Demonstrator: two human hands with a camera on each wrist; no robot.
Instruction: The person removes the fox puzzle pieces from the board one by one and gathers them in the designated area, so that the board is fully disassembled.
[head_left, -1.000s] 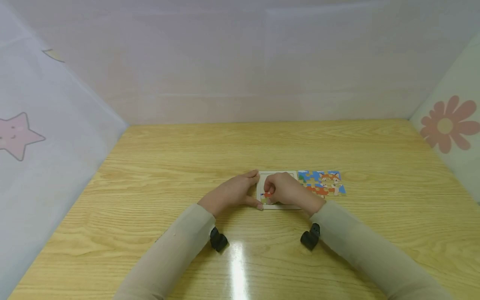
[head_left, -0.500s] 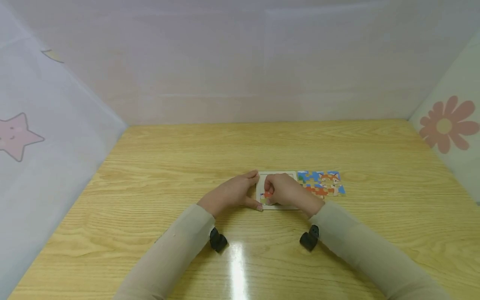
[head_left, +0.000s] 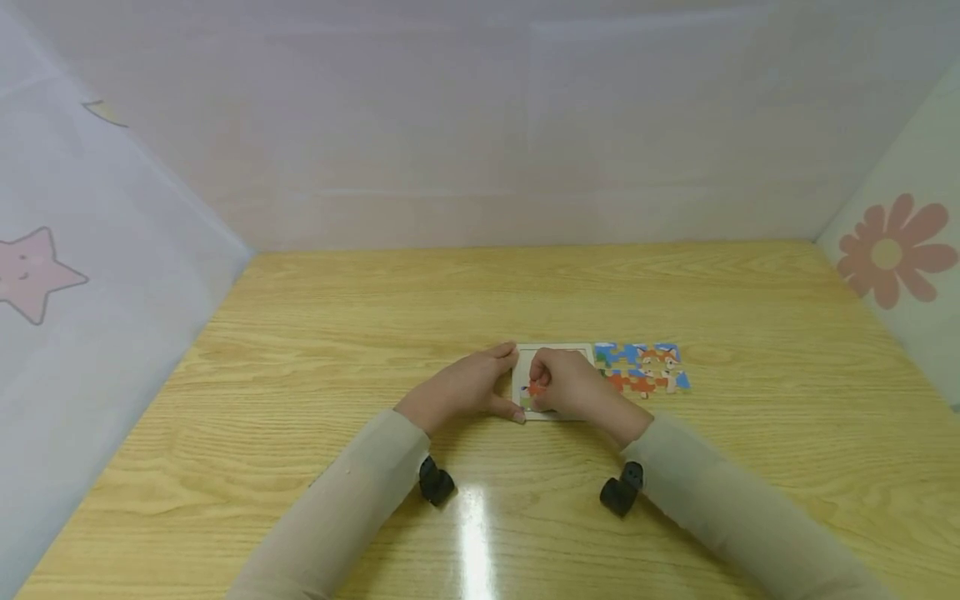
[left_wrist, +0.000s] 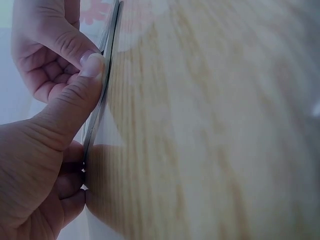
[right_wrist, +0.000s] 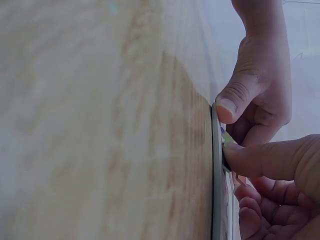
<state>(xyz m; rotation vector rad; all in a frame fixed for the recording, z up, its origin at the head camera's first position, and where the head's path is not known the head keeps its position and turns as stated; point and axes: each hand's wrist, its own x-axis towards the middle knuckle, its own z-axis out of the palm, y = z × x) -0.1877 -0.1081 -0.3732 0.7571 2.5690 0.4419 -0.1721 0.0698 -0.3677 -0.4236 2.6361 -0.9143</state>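
Note:
A pale puzzle frame (head_left: pixel 555 344) lies flat on the wooden table. My left hand (head_left: pixel 472 382) grips its left side, thumb at the near corner and fingers toward the far corner. Inside the frame's near left corner is a red and green jigsaw piece (head_left: pixel 533 390). My right hand (head_left: pixel 567 383) pinches this piece between thumb and bent fingers, low over the frame. In the right wrist view, the right thumb (right_wrist: pixel 265 159) presses at the piece, just beside the left hand (right_wrist: pixel 265 85). The right hand covers much of the frame's inside.
Directly right of the frame lie several joined jigsaw pieces (head_left: pixel 645 362) with a fox face, blue sky and red parts. Printed cloth walls (head_left: pixel 480 125) stand along the table's back and sides. A black camera (head_left: pixel 621 490) sits on each wrist.
My right wrist has turned slightly and its camera sits a little lower. The right fingers shift very slightly at the piece. My left hand stays in place on the frame.

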